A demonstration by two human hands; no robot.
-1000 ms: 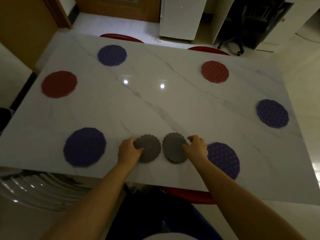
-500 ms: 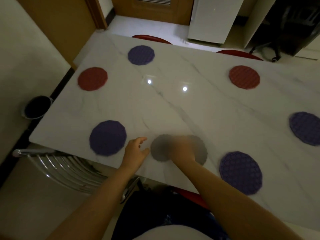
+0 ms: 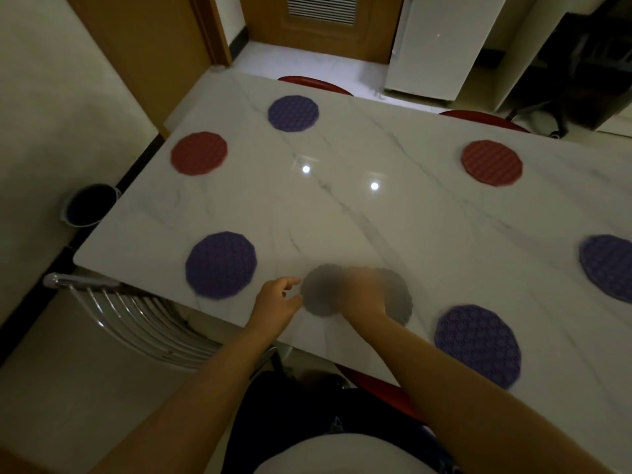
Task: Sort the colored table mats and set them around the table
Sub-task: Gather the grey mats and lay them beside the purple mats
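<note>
Two grey scalloped mats, blurred, overlapping, under right hand

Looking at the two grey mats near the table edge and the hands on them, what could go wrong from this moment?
1. The grey mats lie close to the near edge of the table; a push toward the person could slide one off.
2. The right hand is blurred over the mats, so its grip cannot be judged; it may drag both mats together.
3. The left hand is open beside the mats and holds nothing, so the left mat is unsecured.
</note>
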